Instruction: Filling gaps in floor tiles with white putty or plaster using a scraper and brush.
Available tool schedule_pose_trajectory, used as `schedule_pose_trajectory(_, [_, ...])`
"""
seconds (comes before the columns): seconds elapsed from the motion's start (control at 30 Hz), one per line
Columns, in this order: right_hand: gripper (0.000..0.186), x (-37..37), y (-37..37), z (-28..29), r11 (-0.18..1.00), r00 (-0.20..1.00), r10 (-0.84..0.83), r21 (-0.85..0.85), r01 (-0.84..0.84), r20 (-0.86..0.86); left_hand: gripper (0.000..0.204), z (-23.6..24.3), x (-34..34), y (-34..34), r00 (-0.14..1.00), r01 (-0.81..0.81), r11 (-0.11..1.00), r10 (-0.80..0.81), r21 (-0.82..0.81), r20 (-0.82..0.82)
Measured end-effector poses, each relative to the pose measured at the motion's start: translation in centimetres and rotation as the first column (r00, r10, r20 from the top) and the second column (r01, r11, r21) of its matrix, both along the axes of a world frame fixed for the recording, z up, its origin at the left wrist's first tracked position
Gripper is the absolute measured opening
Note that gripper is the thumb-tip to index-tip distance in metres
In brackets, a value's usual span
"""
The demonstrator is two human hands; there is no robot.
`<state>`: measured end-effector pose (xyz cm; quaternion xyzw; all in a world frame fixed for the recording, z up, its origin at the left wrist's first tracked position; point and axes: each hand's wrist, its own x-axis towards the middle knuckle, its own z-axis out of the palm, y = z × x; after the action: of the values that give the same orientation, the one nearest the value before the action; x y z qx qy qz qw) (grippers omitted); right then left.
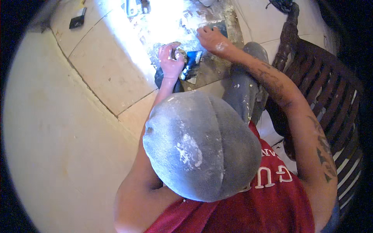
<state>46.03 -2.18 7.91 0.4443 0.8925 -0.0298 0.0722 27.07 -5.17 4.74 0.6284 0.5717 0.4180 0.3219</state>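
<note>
My left hand (170, 62) is curled over the white-smeared floor, fingers bent round a small greyish lump (180, 53). Beside it lies a flat dark-blue piece (191, 66) with white paste on it; whether the hand touches it I cannot tell. My right hand (211, 40) reaches farther forward, its fingers closed and pointing down toward the smeared surface. What they hold is hidden, though a dark bluish flat patch (221, 27) shows just beyond the knuckles. Both forearms come round my raised grey-clothed knee (202, 147), which bears a white smear.
Pale floor tiles (112, 73) run to a light wall-like surface (54, 128) at left. A black flat-ended tool (77, 20) lies at the far left. Some blue-white object (131, 7) stands near the bright glare. Dark slatted furniture (326, 85) stands close on the right.
</note>
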Motion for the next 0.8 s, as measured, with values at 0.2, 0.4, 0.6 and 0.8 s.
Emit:
schedule_pose_trajectory(0.2, [0.021, 0.4, -1.3, 0.8, 0.963, 1.000, 0.009, -0.268, -0.003, 0.022, 0.023, -0.6, -0.6, 0.0, 1.000, 0.019, 1.000, -0.019, -0.014, -0.018])
schedule_pose_trajectory(0.4, [0.048, 4.7, 4.9, 2.2, 0.895, 0.972, -0.199, -0.428, 0.129, -0.122, 0.022, 0.2, 0.3, 0.3, 1.000, 0.017, 1.000, -0.017, 0.002, 0.019])
schedule_pose_trajectory(0.6, [0.041, 1.9, 7.7, 1.4, 0.917, 0.955, -0.286, -0.314, 0.247, -0.084, 0.022, 0.2, 0.7, 0.6, 1.000, 0.030, 0.999, -0.030, 0.017, -0.007])
schedule_pose_trajectory(0.8, [0.027, 1.5, 2.4, 1.3, 0.985, 0.999, -0.028, -0.168, 0.032, 0.027, 0.022, 0.3, -0.1, 0.2, 1.000, 0.028, 1.000, -0.028, 0.000, -0.013])
